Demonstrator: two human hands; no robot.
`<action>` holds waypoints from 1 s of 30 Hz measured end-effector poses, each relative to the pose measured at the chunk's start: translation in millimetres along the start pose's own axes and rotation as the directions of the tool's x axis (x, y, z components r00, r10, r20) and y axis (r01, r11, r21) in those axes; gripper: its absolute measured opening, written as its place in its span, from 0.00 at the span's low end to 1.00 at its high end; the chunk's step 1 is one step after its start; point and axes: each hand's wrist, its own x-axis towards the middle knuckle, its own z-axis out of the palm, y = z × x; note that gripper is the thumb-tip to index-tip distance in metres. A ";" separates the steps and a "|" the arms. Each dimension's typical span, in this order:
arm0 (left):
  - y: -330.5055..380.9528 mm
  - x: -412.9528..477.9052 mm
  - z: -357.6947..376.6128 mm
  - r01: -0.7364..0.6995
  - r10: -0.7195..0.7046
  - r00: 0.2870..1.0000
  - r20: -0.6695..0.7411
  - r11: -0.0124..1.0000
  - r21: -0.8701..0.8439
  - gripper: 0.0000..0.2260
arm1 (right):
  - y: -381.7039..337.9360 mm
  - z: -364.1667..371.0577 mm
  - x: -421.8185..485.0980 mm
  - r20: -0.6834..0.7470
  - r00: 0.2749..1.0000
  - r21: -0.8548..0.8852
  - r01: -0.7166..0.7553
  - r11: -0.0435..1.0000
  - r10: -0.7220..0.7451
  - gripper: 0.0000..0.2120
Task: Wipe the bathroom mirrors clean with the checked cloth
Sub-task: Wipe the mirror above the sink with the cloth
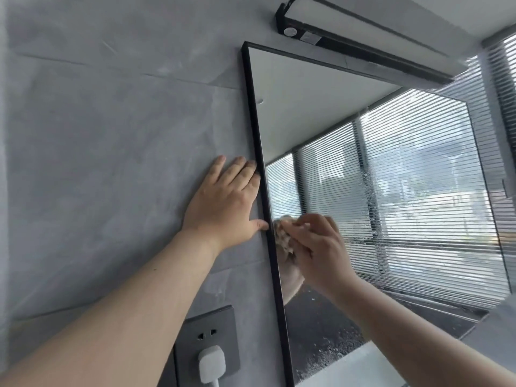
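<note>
A black-framed mirror [349,129] hangs on the grey wall and reflects window blinds; water drops and a wet streak mark its glass. My right hand [315,247] grips a bunched light cloth [282,236] and presses it to the glass beside the mirror's left frame edge. Most of the cloth is hidden under my fingers, so its pattern is hard to read. My left hand [226,199] lies flat on the wall with straight fingers, its fingertips and thumb touching the black frame.
A black lamp bar [360,43] is mounted above the mirror. A grey wall socket [206,339] with a white plug [211,364] sits low on the wall left of the frame. Real window blinds [502,88] are at the far right.
</note>
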 end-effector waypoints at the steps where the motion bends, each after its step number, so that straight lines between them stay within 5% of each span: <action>1: -0.3 -0.4 -1.2 0.000 0.000 1.000 0.003 1.000 -0.001 0.44 | -4.1 0.9 12.2 -0.009 0.999 0.003 -0.037 0.999 0.038 0.14; 5: -1.3 -0.5 -3.5 -0.014 0.014 0.999 0.038 1.000 -0.018 0.45 | -11.1 3.8 33.2 0.003 0.991 0.021 -0.134 0.991 0.134 0.15; 17: 1.1 -2.3 -8.1 -0.040 0.036 0.994 0.104 0.999 0.033 0.53 | -21.3 -5.2 -52.7 0.028 0.994 -0.014 -0.101 0.995 0.101 0.17; 24: 1.8 -1.1 -9.0 -0.042 0.039 0.994 0.105 0.999 0.032 0.52 | -40.7 1.4 -9.2 0.015 0.913 0.104 -0.406 0.908 0.407 0.14; 30: 0.9 -1.6 -9.1 -0.045 0.044 0.995 0.085 0.999 0.019 0.51 | -54.9 10.5 -66.8 -0.025 0.923 0.140 -0.377 0.916 0.384 0.11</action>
